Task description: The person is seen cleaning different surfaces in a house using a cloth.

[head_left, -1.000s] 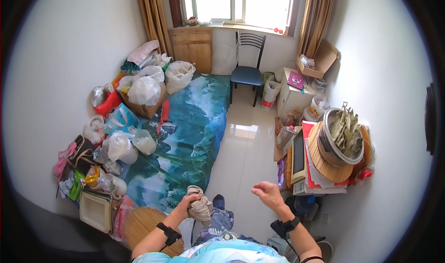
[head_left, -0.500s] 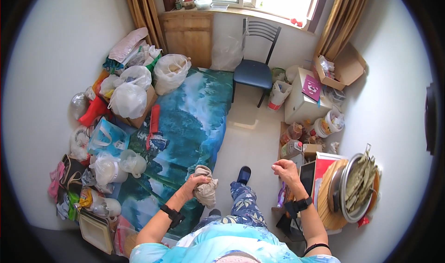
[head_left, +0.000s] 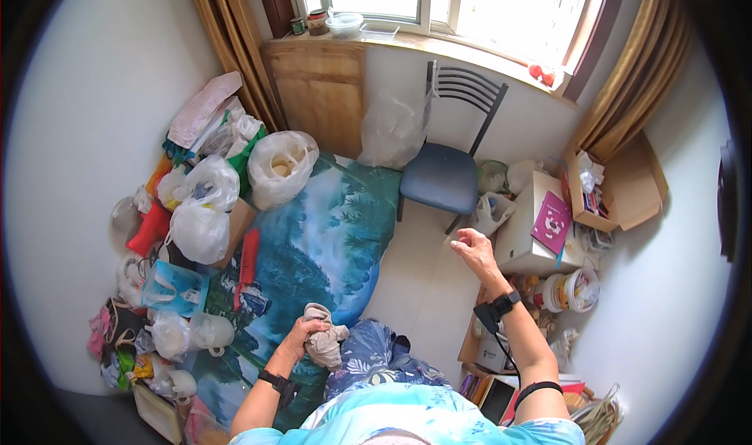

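My left hand (head_left: pixel 296 338) is closed around a crumpled beige cloth (head_left: pixel 323 345) with greyish patches. The cloth hangs over the near part of a bed or platform with a blue-green landscape-print cover (head_left: pixel 329 218), beside my patterned trouser leg (head_left: pixel 366 351). My right hand (head_left: pixel 478 257) is stretched forward over the pale floor, short of the dark blue chair (head_left: pixel 440 177). Its fingers are loosely bent and apart, and nothing shows in them. A red-handled brush (head_left: pixel 248 258) lies on the cover, left of and beyond the cloth.
Knotted plastic bags (head_left: pixel 200 229), a blue bag (head_left: pixel 174 288) and a clear jug (head_left: pixel 211 334) crowd the left side. On the right stand a white cabinet (head_left: pixel 523 218) with a purple booklet (head_left: pixel 551 222), an open carton (head_left: pixel 633 186) and a white bucket (head_left: pixel 581 290). A windowsill (head_left: pixel 439 47) runs along the back.
I have stepped forward, so the chair, window and cabinet appear nearer. My right arm reaches farther ahead. The cloth stays in my left hand, now slightly farther left in view.
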Demonstrator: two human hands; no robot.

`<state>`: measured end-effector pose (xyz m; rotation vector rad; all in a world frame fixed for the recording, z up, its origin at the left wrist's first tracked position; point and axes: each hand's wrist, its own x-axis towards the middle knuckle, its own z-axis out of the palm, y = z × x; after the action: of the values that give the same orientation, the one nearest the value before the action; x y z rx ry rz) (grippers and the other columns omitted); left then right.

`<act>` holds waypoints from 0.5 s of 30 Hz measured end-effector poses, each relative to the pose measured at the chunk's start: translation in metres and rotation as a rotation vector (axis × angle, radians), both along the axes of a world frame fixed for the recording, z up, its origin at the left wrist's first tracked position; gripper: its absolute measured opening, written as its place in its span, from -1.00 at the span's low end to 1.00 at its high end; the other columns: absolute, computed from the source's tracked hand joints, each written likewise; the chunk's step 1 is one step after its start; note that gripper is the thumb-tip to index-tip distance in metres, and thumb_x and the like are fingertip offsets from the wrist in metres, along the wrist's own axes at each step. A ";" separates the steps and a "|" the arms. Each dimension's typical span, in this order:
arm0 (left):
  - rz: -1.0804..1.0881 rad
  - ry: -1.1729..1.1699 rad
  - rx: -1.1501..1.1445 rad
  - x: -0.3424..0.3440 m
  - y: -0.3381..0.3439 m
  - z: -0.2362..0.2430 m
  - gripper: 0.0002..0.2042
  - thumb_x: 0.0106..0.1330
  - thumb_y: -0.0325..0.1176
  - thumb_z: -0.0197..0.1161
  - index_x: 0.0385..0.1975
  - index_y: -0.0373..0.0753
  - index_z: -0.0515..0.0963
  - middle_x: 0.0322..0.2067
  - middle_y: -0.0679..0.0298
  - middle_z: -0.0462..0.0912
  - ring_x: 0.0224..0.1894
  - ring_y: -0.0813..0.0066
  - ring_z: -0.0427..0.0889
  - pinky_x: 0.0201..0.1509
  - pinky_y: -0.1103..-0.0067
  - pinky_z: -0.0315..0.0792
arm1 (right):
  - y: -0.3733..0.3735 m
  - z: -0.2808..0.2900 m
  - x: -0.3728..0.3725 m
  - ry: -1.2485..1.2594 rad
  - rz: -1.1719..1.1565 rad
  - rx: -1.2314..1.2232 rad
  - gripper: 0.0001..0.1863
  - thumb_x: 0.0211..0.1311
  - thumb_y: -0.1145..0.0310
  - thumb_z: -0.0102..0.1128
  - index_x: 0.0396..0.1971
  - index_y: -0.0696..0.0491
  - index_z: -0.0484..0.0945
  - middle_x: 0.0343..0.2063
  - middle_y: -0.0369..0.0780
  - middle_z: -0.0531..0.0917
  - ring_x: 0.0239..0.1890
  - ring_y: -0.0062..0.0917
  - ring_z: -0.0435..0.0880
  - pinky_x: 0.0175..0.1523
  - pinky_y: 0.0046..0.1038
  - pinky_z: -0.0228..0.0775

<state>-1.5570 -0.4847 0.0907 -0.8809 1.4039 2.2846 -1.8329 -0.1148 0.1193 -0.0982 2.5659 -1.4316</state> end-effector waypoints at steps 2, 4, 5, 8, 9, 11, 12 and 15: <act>0.008 -0.037 0.067 -0.027 -0.002 -0.002 -0.75 0.07 -0.44 0.23 -0.23 -0.35 0.61 -0.32 0.20 0.71 -0.28 0.42 0.69 -0.07 0.50 0.56 | -0.015 -0.002 -0.047 0.009 0.005 0.000 -0.48 0.07 0.24 0.41 0.02 0.17 0.57 -0.23 -0.07 0.71 -0.18 -0.37 0.69 -0.04 -0.40 0.53; -0.023 -0.059 0.052 -0.062 -0.010 -0.006 -0.74 0.06 -0.44 0.24 -0.23 -0.35 0.62 -0.30 0.19 0.71 -0.26 0.41 0.69 -0.04 0.50 0.57 | -0.031 0.000 -0.092 0.054 -0.006 0.038 -0.41 0.07 0.22 0.42 0.11 0.15 0.52 -0.15 -0.06 0.68 -0.09 -0.34 0.67 0.03 -0.39 0.51; -0.039 -0.044 0.044 -0.083 -0.018 -0.010 -0.74 0.06 -0.45 0.24 -0.23 -0.35 0.62 -0.31 0.18 0.71 -0.26 0.40 0.70 -0.04 0.50 0.57 | -0.038 0.004 -0.118 0.048 -0.007 0.008 -0.39 0.07 0.20 0.43 0.12 0.15 0.52 -0.14 -0.06 0.68 -0.08 -0.33 0.67 0.04 -0.38 0.51; 0.022 -0.055 0.015 -0.137 -0.022 -0.010 -0.80 0.05 -0.45 0.29 -0.29 -0.29 0.63 -0.39 0.25 0.70 -0.33 0.43 0.70 -0.11 0.49 0.59 | -0.048 -0.010 -0.179 0.004 -0.006 -0.033 -0.32 0.04 0.12 0.46 0.14 0.15 0.50 -0.08 -0.04 0.66 -0.03 -0.31 0.66 0.08 -0.36 0.50; 0.039 -0.025 0.014 -0.162 -0.024 -0.010 -0.82 0.06 -0.44 0.31 -0.31 -0.27 0.64 -0.40 0.27 0.70 -0.33 0.45 0.69 -0.13 0.50 0.58 | -0.051 -0.011 -0.202 -0.024 -0.019 -0.022 -0.29 0.04 0.11 0.46 0.16 0.16 0.49 -0.06 -0.03 0.65 -0.01 -0.30 0.65 0.10 -0.35 0.49; 0.033 0.038 0.030 -0.208 -0.033 -0.009 -0.85 0.08 -0.39 0.35 -0.35 -0.24 0.63 -0.42 0.31 0.69 -0.34 0.49 0.68 -0.17 0.51 0.57 | -0.059 -0.010 -0.246 -0.049 -0.032 -0.008 -0.27 0.04 0.09 0.46 0.18 0.16 0.47 -0.04 -0.03 0.64 0.01 -0.29 0.64 0.11 -0.34 0.48; 0.034 0.041 0.033 -0.228 -0.037 -0.006 -0.85 0.08 -0.39 0.35 -0.35 -0.24 0.63 -0.42 0.31 0.69 -0.34 0.49 0.68 -0.17 0.51 0.57 | -0.063 -0.009 -0.265 -0.033 -0.046 -0.015 -0.24 0.04 0.08 0.47 0.20 0.17 0.45 -0.02 -0.03 0.63 0.04 -0.28 0.62 0.13 -0.34 0.47; -0.062 0.028 -0.025 -0.279 -0.047 0.003 -0.84 0.09 -0.36 0.35 -0.35 -0.22 0.64 -0.42 0.32 0.68 -0.35 0.51 0.67 -0.17 0.54 0.55 | -0.073 -0.007 -0.319 -0.100 -0.076 -0.027 -0.12 0.01 0.03 0.48 0.29 0.17 0.35 0.10 0.00 0.55 0.14 -0.28 0.56 0.20 -0.35 0.41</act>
<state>-1.8355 -0.5318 0.0940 -0.8050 1.4543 2.2460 -2.1521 -0.1878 0.1121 0.0662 2.4954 -1.4584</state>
